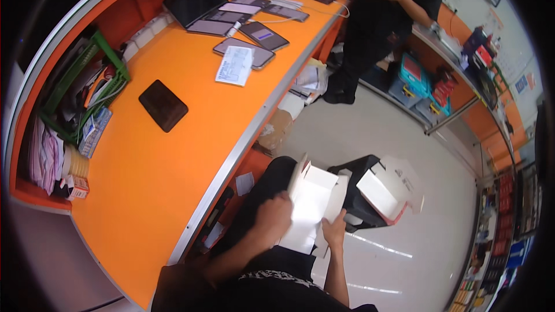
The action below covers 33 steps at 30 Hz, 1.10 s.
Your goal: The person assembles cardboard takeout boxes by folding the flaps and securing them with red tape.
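Observation:
An unfolded white cardboard box (pixel 312 208) lies over my lap, its inner side facing up and its flaps raised at the far and right sides. My left hand (pixel 274 218) is closed around the box's left edge, its fingers slightly blurred. At the lower right flap, my right hand (pixel 334 230) grips the cardboard, with the thumb on the near face and the other fingers partly hidden. Just to the right, a second opened white box (pixel 383 192) with a reddish edge rests on a black object (pixel 359 215).
On my left runs an orange counter (pixel 191 185) with a dark tablet (pixel 163 106), several phones, a paper slip (pixel 235 66) and a green basket (pixel 84 89). Another person (pixel 381 23) stands ahead holding a white box. Blue-lidded bins (pixel 411 81) sit on a low shelf.

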Tool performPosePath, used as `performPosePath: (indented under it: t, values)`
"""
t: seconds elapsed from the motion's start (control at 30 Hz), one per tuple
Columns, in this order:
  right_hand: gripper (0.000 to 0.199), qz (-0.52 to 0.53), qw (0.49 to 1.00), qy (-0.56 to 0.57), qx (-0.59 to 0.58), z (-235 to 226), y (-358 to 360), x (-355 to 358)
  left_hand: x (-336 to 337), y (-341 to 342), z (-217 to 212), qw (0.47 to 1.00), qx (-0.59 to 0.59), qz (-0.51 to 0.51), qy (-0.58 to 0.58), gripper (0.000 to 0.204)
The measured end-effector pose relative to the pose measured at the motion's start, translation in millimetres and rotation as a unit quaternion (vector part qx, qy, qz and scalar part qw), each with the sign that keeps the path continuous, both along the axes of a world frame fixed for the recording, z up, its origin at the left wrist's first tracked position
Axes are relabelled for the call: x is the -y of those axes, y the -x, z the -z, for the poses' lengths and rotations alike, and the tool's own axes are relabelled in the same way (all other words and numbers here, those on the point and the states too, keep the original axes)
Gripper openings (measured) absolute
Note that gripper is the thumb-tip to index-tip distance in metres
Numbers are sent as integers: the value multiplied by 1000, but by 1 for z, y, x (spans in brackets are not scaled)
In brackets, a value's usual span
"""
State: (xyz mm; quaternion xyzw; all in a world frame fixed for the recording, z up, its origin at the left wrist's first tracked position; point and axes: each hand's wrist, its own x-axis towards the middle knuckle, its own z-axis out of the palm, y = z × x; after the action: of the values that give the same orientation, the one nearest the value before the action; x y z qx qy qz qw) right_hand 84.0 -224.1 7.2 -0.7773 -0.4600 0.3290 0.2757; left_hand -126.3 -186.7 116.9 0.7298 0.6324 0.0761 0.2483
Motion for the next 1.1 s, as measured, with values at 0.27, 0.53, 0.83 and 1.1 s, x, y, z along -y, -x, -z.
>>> performPosePath:
  t: [0.27, 0.53, 0.83, 1.1]
  values:
    - [57, -138, 988, 58, 41, 25, -37, 28, -32, 61, -12, 995, -32, -77, 63, 34]
    - [58, -77, 986, -108, 96, 10, -19, 42, -31, 18, 30, 997, -1, -20, -72, 52]
    - [42, -125, 967, -171, 145, -36, 17, 24, -37, -66, 109, 967, 251, 50, 14, 59]
    - [64, 11, 915, -25, -402, -23, 9, -12, -45, -58, 106, 960, 270, 57, -57, 46]
